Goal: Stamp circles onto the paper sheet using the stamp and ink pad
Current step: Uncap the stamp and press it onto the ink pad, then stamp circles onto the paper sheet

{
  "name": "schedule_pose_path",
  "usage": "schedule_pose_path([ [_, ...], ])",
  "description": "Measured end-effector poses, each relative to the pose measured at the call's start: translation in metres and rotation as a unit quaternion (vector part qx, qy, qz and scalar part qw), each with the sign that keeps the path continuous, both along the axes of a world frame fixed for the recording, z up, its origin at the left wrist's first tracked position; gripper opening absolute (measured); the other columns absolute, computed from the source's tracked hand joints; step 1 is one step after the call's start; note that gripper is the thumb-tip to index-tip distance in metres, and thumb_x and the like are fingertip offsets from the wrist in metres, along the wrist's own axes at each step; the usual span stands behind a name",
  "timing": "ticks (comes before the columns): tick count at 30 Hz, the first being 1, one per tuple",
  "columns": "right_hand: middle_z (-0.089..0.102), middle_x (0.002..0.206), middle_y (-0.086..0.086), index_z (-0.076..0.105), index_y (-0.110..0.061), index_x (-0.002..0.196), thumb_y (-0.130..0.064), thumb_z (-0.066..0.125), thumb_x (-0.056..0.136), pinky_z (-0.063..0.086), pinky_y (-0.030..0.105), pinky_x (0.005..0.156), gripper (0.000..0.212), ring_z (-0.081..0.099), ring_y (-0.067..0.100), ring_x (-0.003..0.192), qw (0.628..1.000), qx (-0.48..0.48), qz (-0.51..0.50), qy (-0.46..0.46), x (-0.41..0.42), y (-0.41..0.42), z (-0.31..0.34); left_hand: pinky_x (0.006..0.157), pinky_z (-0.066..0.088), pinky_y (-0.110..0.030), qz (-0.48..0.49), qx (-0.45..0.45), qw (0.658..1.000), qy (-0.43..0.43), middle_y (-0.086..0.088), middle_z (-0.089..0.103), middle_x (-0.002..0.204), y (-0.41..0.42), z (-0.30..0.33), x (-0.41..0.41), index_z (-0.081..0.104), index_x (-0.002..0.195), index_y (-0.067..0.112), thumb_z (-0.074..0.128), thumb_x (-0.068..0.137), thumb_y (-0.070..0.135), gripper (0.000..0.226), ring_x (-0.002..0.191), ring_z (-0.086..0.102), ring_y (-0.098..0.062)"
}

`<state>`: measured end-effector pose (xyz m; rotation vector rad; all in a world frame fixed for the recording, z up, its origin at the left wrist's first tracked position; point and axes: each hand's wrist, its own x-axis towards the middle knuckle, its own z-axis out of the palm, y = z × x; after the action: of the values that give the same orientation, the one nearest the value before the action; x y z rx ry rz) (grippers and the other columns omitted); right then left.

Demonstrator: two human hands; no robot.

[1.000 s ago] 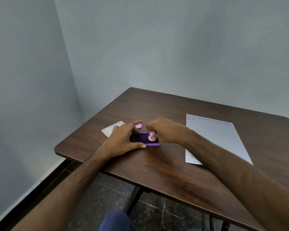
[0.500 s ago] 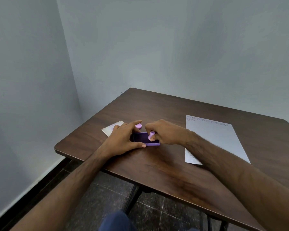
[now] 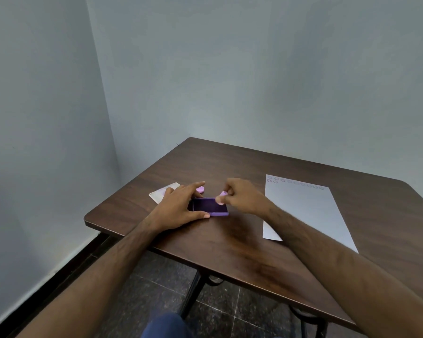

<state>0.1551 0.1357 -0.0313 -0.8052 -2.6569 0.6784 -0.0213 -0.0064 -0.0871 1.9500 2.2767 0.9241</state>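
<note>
A purple ink pad (image 3: 209, 206) lies open on the dark wooden table (image 3: 242, 245). My left hand (image 3: 178, 208) grips its left end, thumb on the near edge and fingers on the far edge. My right hand (image 3: 244, 197) pinches a small pink stamp (image 3: 222, 197) just above the pad's right end. A white paper sheet (image 3: 305, 211) lies to the right, with a row of faint stamped circles (image 3: 296, 183) along its far edge and two more circles below at the left.
A small pink round piece (image 3: 200, 189) sits behind my left fingers. A pale card or cloth (image 3: 160, 193) lies at the table's left side. Grey walls meet behind the table. The table's near edge runs diagonally over a dark tiled floor.
My right hand has lifted the stamp slightly and shifted it right, off the pad's surface. The left hand stays on the ink pad.
</note>
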Motion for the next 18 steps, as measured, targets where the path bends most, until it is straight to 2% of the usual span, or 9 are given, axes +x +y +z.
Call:
schedule_pose_path([
  [2,0.074,0.091,0.003,0.070,-0.014,0.094,-0.036,0.076,0.084,0.052,0.030,0.067,0.026,0.065,0.014,0.078,0.988,-0.106,-0.033,0.112,0.022,0.011,0.005,0.099,0.028,-0.034,0.002,-0.005,1.000,0.010,0.018,0.062,0.126,-0.001,0.003,0.002,0.031,0.149,0.038,0.064,0.078,0.070,0.084,0.120,0.052,-0.003],
  [4,0.074,0.088,0.008,0.071,-0.006,0.102,-0.026,0.075,0.088,0.051,0.024,0.066,0.025,0.064,0.012,0.073,0.948,-0.220,-0.047,0.225,0.048,0.025,0.007,0.101,0.029,-0.034,-0.001,-0.005,0.999,0.044,0.016,0.058,0.132,-0.002,0.004,0.004,0.029,0.151,0.036,0.058,0.081,0.070,0.083,0.124,0.050,-0.004],
  [6,0.073,0.087,0.009,0.068,-0.002,0.107,-0.021,0.068,0.094,0.052,0.024,0.070,0.023,0.065,0.016,0.076,0.909,-0.291,-0.074,0.289,0.076,0.041,0.005,0.103,0.032,-0.037,-0.005,-0.009,0.995,0.095,0.012,0.053,0.140,0.000,0.006,0.009,0.026,0.153,0.034,0.051,0.084,0.073,0.083,0.128,0.048,-0.008],
  [7,0.073,0.089,0.010,0.067,-0.002,0.108,-0.025,0.065,0.096,0.054,0.025,0.072,0.026,0.067,0.018,0.079,0.898,-0.306,-0.097,0.302,0.088,0.048,0.003,0.104,0.033,-0.039,-0.005,-0.008,0.993,0.122,0.010,0.050,0.143,0.002,0.007,0.012,0.025,0.153,0.034,0.047,0.086,0.073,0.081,0.129,0.047,-0.010],
  [10,0.075,0.094,0.008,0.062,-0.011,0.109,-0.043,0.056,0.099,0.056,0.029,0.075,0.034,0.072,0.020,0.084,0.894,-0.261,-0.211,0.296,0.111,0.067,-0.011,0.106,0.032,-0.040,-0.013,0.022,0.982,0.185,0.006,0.044,0.148,0.014,0.010,0.033,0.028,0.151,0.034,0.039,0.091,0.071,0.071,0.133,0.044,-0.014],
  [12,0.073,0.098,0.007,0.059,-0.015,0.108,-0.041,0.048,0.102,0.054,0.027,0.071,0.029,0.070,0.020,0.085,0.895,-0.222,-0.254,0.291,0.120,0.071,-0.019,0.106,0.031,-0.038,-0.035,0.037,0.976,0.213,0.008,0.044,0.147,0.027,0.012,0.052,0.035,0.148,0.034,0.038,0.094,0.065,0.062,0.133,0.043,-0.012],
  [15,0.070,0.100,0.009,0.058,-0.015,0.108,-0.036,0.045,0.104,0.052,0.024,0.068,0.025,0.068,0.019,0.083,0.903,-0.211,-0.249,0.278,0.131,0.068,-0.028,0.105,0.033,-0.037,-0.078,0.043,0.967,0.239,0.008,0.052,0.140,0.050,0.016,0.078,0.050,0.137,0.032,0.041,0.096,0.053,0.047,0.129,0.048,-0.012],
  [18,0.071,0.094,0.008,0.059,-0.013,0.106,-0.040,0.047,0.102,0.053,0.022,0.068,0.031,0.068,0.019,0.080,0.914,-0.202,-0.231,0.267,0.144,0.060,-0.033,0.108,0.032,-0.036,-0.108,0.026,0.963,0.244,0.007,0.052,0.141,0.068,0.017,0.095,0.052,0.135,0.031,0.042,0.097,0.049,0.043,0.129,0.048,-0.012],
])
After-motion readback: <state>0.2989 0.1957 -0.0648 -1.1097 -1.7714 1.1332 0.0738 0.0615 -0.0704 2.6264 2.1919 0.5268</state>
